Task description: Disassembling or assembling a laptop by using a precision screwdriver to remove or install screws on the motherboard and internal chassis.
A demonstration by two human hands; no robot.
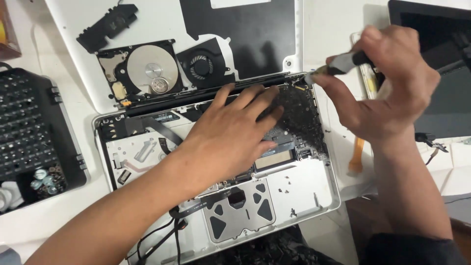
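My left hand (235, 132) lies flat and open on the dark circuit board (299, 120) inside the open laptop (314, 196). My right hand (387, 93) grips a screwdriver (338, 64) at the board's far right corner. The board looks thin and easy to break, so I would hold it by its edges.

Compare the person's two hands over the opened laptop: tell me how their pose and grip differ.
The left hand lies flat, fingers spread, pressing on the dark circuit board; the right hand is raised and curled. The left holds nothing; the right has a grip on a screwdriver, tip at the board's upper corner. Both are bare.
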